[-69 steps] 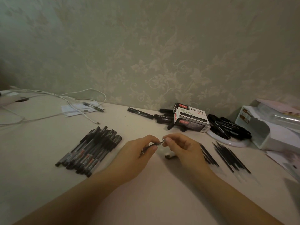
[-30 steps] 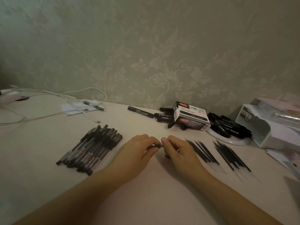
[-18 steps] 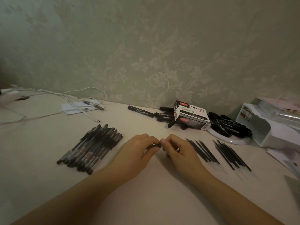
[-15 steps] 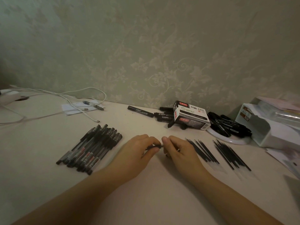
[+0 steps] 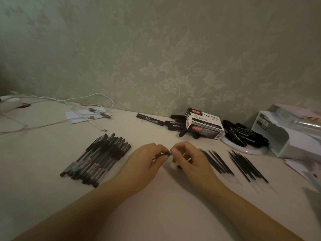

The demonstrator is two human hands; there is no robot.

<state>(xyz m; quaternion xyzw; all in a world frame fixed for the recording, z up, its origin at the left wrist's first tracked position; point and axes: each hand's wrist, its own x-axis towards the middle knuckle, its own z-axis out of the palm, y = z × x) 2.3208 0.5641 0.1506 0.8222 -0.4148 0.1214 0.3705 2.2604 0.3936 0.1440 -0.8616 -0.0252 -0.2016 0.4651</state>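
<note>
My left hand [image 5: 145, 164] grips a dark pen [image 5: 160, 155] low over the middle of the table. My right hand [image 5: 189, 160] meets it from the right, its thumb and forefinger pinching the pen's tip end. Most of the pen is hidden inside my left fingers. A small pale piece, perhaps a cap [image 5: 174, 165], peeks out under my right palm. A row of capped black gel pens [image 5: 97, 159] lies to the left of my hands. Two bunches of thin black refills [image 5: 216, 161] [image 5: 246, 166] lie to the right.
A black-and-white pen box [image 5: 204, 125] stands at the back with loose black markers [image 5: 150, 120] beside it. More markers fill a white dish [image 5: 243, 146]. A white organiser [image 5: 291, 134] stands far right. White cables [image 5: 73, 106] and paper lie back left.
My hands have stayed together on the pen and drawn a little closer. The pale piece that showed under my right hand 2.3 s ago is now mostly covered.
</note>
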